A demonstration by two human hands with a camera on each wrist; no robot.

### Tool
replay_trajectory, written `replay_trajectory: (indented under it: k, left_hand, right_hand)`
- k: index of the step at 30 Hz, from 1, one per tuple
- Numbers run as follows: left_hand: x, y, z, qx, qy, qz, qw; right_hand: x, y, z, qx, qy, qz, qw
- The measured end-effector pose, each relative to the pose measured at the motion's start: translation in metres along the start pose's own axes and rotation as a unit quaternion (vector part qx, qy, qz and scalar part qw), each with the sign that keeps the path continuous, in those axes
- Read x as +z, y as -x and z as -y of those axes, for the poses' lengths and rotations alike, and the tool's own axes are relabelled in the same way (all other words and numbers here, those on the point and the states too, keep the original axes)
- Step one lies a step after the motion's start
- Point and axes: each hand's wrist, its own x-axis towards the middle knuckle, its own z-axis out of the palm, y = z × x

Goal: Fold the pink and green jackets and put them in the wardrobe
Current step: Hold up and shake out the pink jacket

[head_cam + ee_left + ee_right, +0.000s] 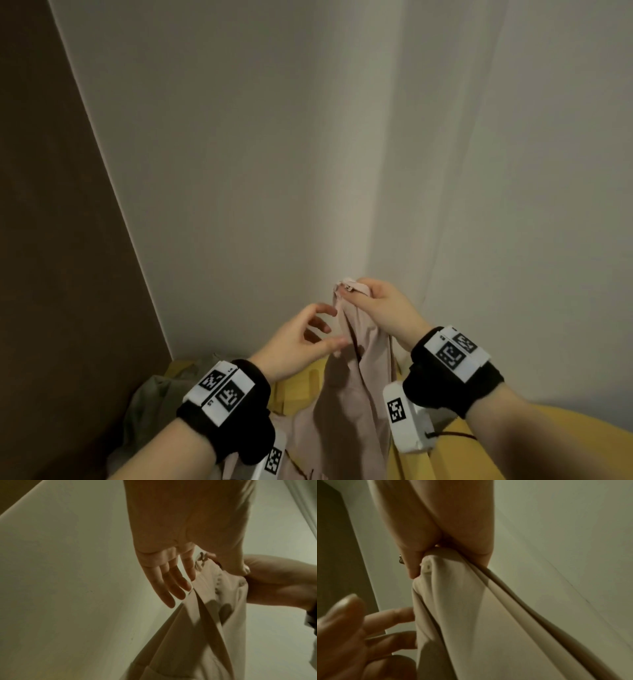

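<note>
Right hand (pixel 380 308) pinches the top edge of the pink jacket (pixel 356 394), near the zipper end, and holds it up in front of the white wall corner (pixel 373 205). Fingers (pixel 412 563) clamped on the fabric, thumb on one side, rest on the other. The jacket hangs down from that grip onto a yellow surface (pixel 513 445); can't tell what the surface is.

Left hand (pixel 301 339) is just beside the hanging jacket, fingers (pixel 171 586) apart and loosely extended, tips at or touching the fabric edge, gripping nothing.

Green jacket (pixel 154 401) lies crumpled at lower left, against the brown panel (pixel 51 240), apart from both hands.

Black wrist bands with white marker blocks on both wrists.
</note>
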Motion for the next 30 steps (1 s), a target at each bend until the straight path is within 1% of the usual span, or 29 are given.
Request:
replay_trajectory:
  k: [3,6,8,11,15,18,20,22,23,24,26,27,29,30]
  left_hand:
    - [0.007,-0.003,-0.001,-0.015,-0.04,0.001,0.999]
    - [0.013,-0.007,-0.002,-0.011,-0.083,-0.045,0.996]
    - [0.012,-0.008,-0.001,-0.025,-0.086,-0.068,0.994]
    - [0.011,-0.008,0.004,-0.04,-0.118,-0.081,0.989]
    - [0.008,-0.008,0.012,-0.047,-0.162,-0.093,0.981]
    - [0.007,-0.008,0.018,-0.049,-0.143,-0.097,0.984]
    - [0.008,-0.005,0.021,-0.05,-0.089,-0.101,0.99]
    - [0.007,0.001,0.021,-0.04,-0.041,-0.078,0.995]
    - [0.006,0.003,0.023,-0.037,-0.05,-0.061,0.996]
    - [0.005,0.004,0.026,-0.038,-0.088,-0.044,0.994]
    - [0.001,0.005,0.035,-0.051,-0.204,-0.03,0.977]
    - [-0.002,0.006,0.04,-0.063,-0.233,-0.04,0.97]
    - [-0.009,0.009,0.047,-0.099,-0.255,-0.063,0.96]
    - [-0.013,0.011,0.05,-0.117,-0.27,-0.064,0.954]
  right_hand:
    - [0.003,0.001,0.004,-0.011,0.002,0.014,1.0]
    - [0.005,0.001,0.005,-0.012,-0.015,0.02,1.0]
    - [0.005,0.002,0.006,-0.019,-0.03,0.018,0.999]
    - [0.002,0.002,0.004,-0.025,-0.049,0.005,0.998]
    - [0.001,0.002,-0.001,-0.017,-0.043,0.031,0.998]
    - [0.0,0.0,-0.005,-0.009,-0.048,0.016,0.999]
    - [-0.002,-0.002,-0.007,0.001,-0.071,-0.004,0.997]
    - [-0.005,-0.005,-0.011,0.012,-0.082,-0.027,0.996]
    - [-0.006,-0.007,-0.013,0.015,-0.079,-0.036,0.996]
    - [-0.008,-0.009,-0.014,0.016,-0.072,-0.044,0.996]
    - [-0.011,-0.012,-0.019,0.016,-0.059,-0.057,0.997]
    - [-0.012,-0.014,-0.021,0.016,-0.057,-0.058,0.997]
    - [-0.015,-0.015,-0.025,0.013,-0.061,-0.059,0.996]
    - [-0.016,-0.016,-0.027,0.013,-0.058,-0.06,0.996]
